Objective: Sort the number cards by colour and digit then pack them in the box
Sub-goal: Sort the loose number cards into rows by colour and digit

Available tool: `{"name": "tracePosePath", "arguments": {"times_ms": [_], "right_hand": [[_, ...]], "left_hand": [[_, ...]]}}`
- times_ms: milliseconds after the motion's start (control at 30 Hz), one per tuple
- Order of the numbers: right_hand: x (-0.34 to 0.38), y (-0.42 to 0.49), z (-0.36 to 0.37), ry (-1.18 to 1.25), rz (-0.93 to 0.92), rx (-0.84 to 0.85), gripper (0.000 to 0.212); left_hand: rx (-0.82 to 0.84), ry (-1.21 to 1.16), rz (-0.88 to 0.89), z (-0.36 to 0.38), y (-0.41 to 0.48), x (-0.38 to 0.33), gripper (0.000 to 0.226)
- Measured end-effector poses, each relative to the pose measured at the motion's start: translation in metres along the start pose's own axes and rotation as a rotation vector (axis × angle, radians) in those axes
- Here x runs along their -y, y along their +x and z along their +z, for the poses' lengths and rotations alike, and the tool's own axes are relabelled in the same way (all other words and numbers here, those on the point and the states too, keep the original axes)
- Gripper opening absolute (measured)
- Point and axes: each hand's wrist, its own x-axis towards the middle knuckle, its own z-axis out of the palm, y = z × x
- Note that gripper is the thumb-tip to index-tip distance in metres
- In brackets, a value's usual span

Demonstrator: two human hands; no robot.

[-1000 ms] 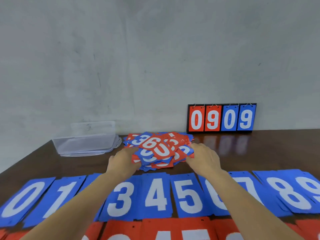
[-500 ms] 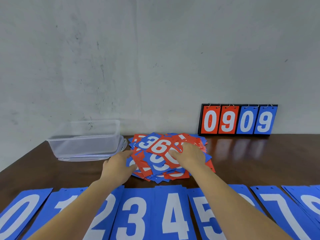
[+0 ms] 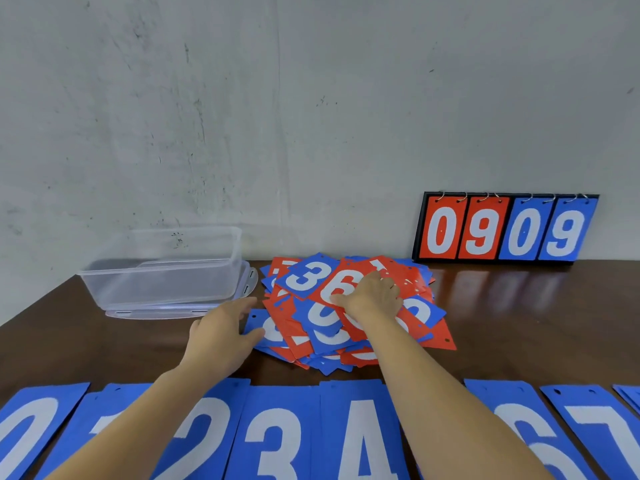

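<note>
A loose pile of red and blue number cards lies mid-table, with a blue 3 and a red 6 on top. My right hand sits on top of the pile, thumb across the red 6 and fingers curled over that card's far side. At the pile's left edge is my left hand, fingers relaxed, with the thumb touching a blue card there. The clear plastic box stands empty to the left on its lid. Blue cards from 0 to 7 lie in a row along the near edge.
A flip scoreboard reading 0909 leans against the wall at the back right. The dark wooden table shows bare wood right of the pile. A few more blue cards overlap at the far right edge.
My right hand moved from the pile's right side onto its top, over the red 6. My left hand drew back to the left edge. The view shifted, hiding the red row.
</note>
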Motion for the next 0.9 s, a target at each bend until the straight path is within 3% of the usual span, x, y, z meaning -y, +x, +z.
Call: {"name": "tracePosePath", "arguments": {"times_ms": [133,233,667,900], "right_hand": [[-0.014,0.009,-0.010,0.331,0.033,-0.021,0.043],[-0.029,0.007,-0.024,0.485,0.039,-0.033,0.024],[-0.053,-0.018,-0.073,0.731,0.189,-0.092,0.031],[-0.057,-0.026,-0.062,0.969,0.265,-0.006,0.035]], "left_hand": [[0.009,0.015,0.009,-0.002,-0.001,-0.007,0.059],[0.008,-0.026,0.044,-0.006,-0.002,-0.020,0.057],[0.053,-0.145,0.153,-0.008,-0.014,-0.070,0.056],[0.196,-0.336,0.020,0.020,-0.018,-0.116,0.070]]}}
